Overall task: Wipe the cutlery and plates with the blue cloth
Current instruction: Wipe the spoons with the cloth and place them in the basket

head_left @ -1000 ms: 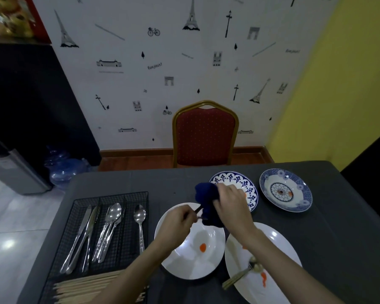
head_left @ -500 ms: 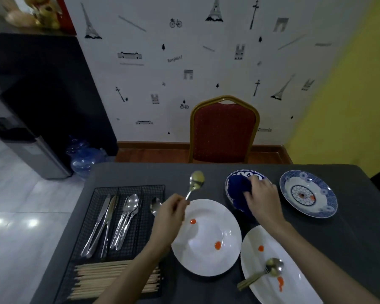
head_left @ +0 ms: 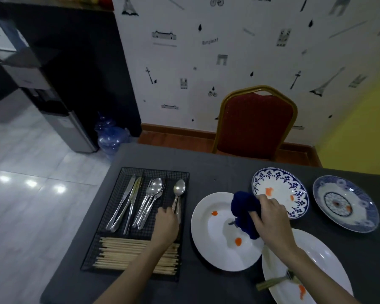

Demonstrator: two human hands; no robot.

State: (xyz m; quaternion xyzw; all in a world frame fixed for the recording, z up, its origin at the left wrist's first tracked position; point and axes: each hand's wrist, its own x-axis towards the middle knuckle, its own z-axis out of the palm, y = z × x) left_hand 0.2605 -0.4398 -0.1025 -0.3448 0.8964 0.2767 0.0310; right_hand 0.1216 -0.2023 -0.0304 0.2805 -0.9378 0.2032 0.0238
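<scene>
Right hand (head_left: pixel 270 212) grips blue cloth (head_left: pixel 245 213); its arm hides fork (head_left: pixel 274 281).

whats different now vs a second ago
The left hand has carried the wiped spoon from over the white plate into the black wire tray, where its fingers remain at the handle. The right hand took the blue cloth to the patterned plate and back. The plates and the other cutlery lie as before.
</scene>
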